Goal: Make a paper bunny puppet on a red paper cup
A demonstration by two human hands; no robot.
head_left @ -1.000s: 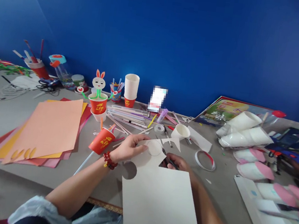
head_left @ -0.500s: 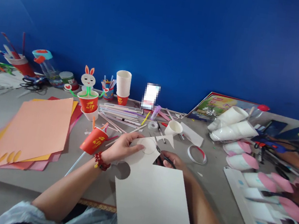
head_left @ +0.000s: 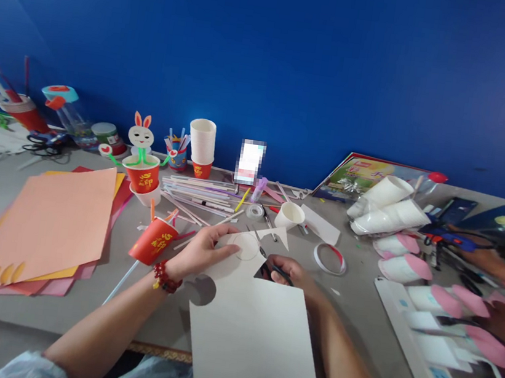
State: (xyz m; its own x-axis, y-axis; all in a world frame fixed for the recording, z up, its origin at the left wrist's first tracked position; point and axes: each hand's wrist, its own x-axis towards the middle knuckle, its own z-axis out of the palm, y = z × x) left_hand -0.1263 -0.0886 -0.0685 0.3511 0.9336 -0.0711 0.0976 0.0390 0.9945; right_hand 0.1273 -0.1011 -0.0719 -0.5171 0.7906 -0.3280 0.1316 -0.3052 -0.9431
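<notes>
Head view: left hand (head_left: 200, 251) pinches the white paper sheet (head_left: 251, 338) left of its pencil-drawn circle (head_left: 245, 247); right hand's (head_left: 295, 271) fingers hold black-handled scissors (head_left: 284, 275), blade newly overlapping the circle's edge; cutting seemingly advances.

Sheets of coloured paper (head_left: 64, 207) are piled at the left, near a red cup (head_left: 142, 179) in which a rabbit figure (head_left: 141, 136) is stood. Loose straws (head_left: 205, 195) are spread along the middle, and wrapped white cups (head_left: 409, 218) are laid near a picture book (head_left: 361, 170) at the right.
</notes>
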